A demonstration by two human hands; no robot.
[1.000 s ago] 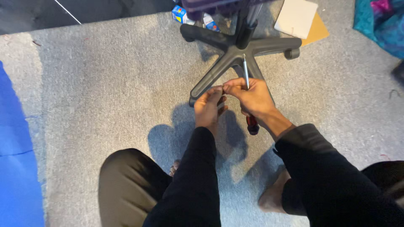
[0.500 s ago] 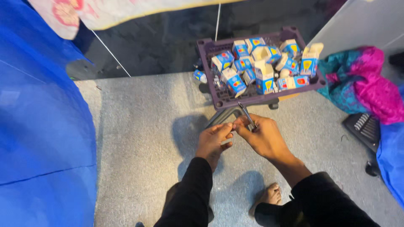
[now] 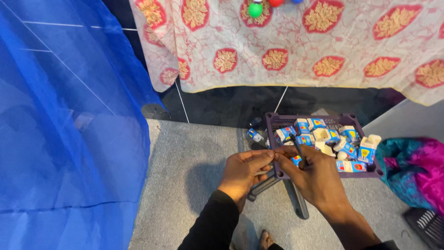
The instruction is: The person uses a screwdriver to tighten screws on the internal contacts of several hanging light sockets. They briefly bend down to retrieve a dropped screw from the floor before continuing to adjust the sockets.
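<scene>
Since the earlier frames the view has lifted: a blue net (image 3: 64, 120) now fills the left. Left hand (image 3: 243, 171) and right hand (image 3: 314, 178) meet fingertip to fingertip, pinching a thin dark tool (image 3: 297, 147), its tip hard to make out. Behind, a purple crate (image 3: 323, 121) of small cartons covers most of the chair base (image 3: 296, 203).

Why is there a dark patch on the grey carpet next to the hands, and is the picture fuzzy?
In the head view, the left hand and right hand block the light and throw a soft shadow onto the carpet; the hands and the purple crate look fairly sharp, while the blue netting looks hazy.
</scene>
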